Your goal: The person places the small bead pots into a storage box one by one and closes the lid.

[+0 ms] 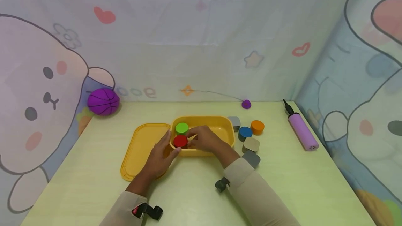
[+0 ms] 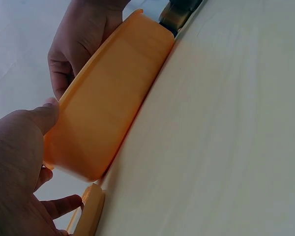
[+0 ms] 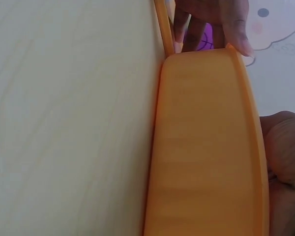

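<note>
From above, a red disc [image 1: 180,141] and green disc [image 1: 181,128] sit in the yellow tray [image 1: 220,120]; the wrist views show only its outer wall. Its long axis runs left-right, mid-counter [image 1: 282,184]. The left hand [image 1: 161,156] has a relaxed grip steadying the tray's left end; the right hand [image 1: 205,138] reaches inside beside the red disc, grip unclear.

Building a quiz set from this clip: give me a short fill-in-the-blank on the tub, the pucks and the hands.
1. Inside the yellow tub lie a green puck and a ___ puck.
2. The yellow lid lies flat on the tub's ___ side.
3. The right hand reaches ___ the tub, beside the pucks.
4. The left hand touches the tub's ___ end.

Missing words: red; left; into; left
</note>
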The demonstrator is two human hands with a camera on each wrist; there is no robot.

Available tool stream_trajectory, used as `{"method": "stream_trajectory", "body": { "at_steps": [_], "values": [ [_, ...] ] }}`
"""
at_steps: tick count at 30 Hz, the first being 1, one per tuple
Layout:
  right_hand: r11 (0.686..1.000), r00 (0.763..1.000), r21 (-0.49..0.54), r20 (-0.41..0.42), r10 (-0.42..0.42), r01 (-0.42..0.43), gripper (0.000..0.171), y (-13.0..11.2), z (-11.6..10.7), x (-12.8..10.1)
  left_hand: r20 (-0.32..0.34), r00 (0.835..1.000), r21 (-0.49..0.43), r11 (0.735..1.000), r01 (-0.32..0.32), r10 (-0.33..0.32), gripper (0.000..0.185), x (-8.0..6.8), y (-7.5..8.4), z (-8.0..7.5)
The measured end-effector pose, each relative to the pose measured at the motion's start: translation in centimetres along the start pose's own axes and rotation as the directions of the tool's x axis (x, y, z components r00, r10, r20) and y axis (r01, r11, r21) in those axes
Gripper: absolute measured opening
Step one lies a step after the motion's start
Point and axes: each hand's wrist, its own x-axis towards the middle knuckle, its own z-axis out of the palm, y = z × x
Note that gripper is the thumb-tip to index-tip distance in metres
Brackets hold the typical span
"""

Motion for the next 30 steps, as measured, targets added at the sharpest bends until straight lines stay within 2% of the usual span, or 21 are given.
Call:
{"method": "stream_trajectory", "body": {
  "at_steps": [6, 12, 20, 25, 30],
  "values": [
    [0.994, 0.999, 0.108, -0.029, 0.024, -0.021, 0.03, -0.1, -1.1, -0.9, -0.003, 1.0, 0.009, 1.0, 0.014, -0.014, 0.085, -0.1, 0.0, 0.0],
    [0.977, 0.995, 0.212, -0.096, 0.019, 0.002, 0.024, 0.6, -2.3, -2.6, 0.01, 1.0, 0.004, 1.0, 0.024, -0.025, 0.085, -0.1, 0.3, -0.1],
    [0.976, 0.985, 0.214, -0.171, 0.003, 0.035, 0.026, 2.5, -4.6, -4.9, 0.002, 1.0, 0.01, 1.0, 0.006, -0.006, 0.086, 0.0, 0.5, -0.1],
    [0.952, 0.976, 0.294, -0.219, -0.021, 0.086, 0.027, 4.1, -6.6, -6.5, 0.0, 1.0, 0.008, 1.0, 0.01, -0.01, 0.086, -0.1, 0.4, -0.1],
    [0.917, 0.956, 0.393, -0.291, 0.045, 0.076, 0.026, 5.8, -8.8, -7.8, -0.004, 1.0, 0.005, 1.0, 0.002, -0.002, 0.086, -0.1, 0.5, -0.2]
  ]
}}
